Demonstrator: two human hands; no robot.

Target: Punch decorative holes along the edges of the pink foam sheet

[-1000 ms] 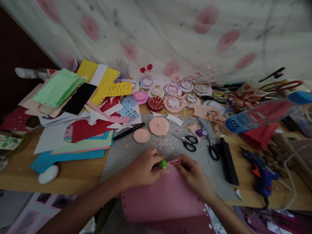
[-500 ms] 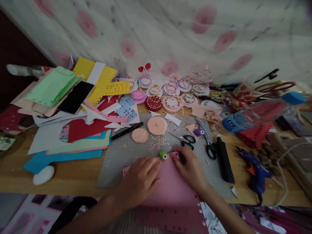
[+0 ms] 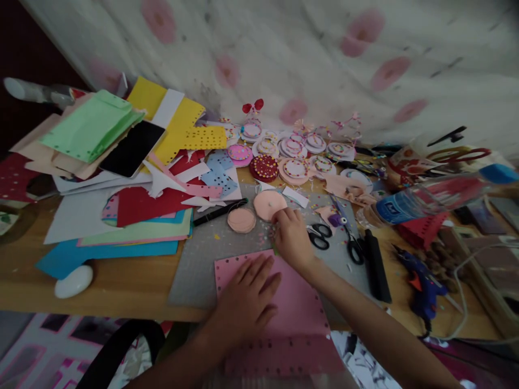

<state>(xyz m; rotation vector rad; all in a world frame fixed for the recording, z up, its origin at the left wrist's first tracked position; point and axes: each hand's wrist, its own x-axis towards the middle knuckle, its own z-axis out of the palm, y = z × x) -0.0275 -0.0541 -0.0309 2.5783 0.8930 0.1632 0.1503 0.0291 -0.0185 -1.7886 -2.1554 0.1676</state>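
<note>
My left hand (image 3: 247, 300) lies flat with fingers spread on a pink sheet (image 3: 302, 310) that has punched holes along its edges. The sheet rests on a grey cutting mat (image 3: 198, 265) and hangs over the table's front edge. My right hand (image 3: 292, 237) reaches past the sheet's far edge, its fingers curled down at the rim of a peach paper circle (image 3: 265, 202), among scattered paper dots. What its fingers hold, if anything, is hidden. A smaller stack of peach circles (image 3: 241, 220) lies just to the left.
Two black scissors (image 3: 318, 237) (image 3: 352, 249), a black bar (image 3: 377, 265) and a blue glue gun (image 3: 421, 281) lie right of my hands. Coloured paper sheets (image 3: 133, 229), a phone (image 3: 132, 148) and a marker (image 3: 221, 212) lie left. Decorated discs (image 3: 295, 168) and a lying bottle (image 3: 425, 197) sit behind.
My right hand left the pink sheet's corner and moved forward to the peach circle. My left hand spread flat on the sheet. The small green punch is no longer in sight.
</note>
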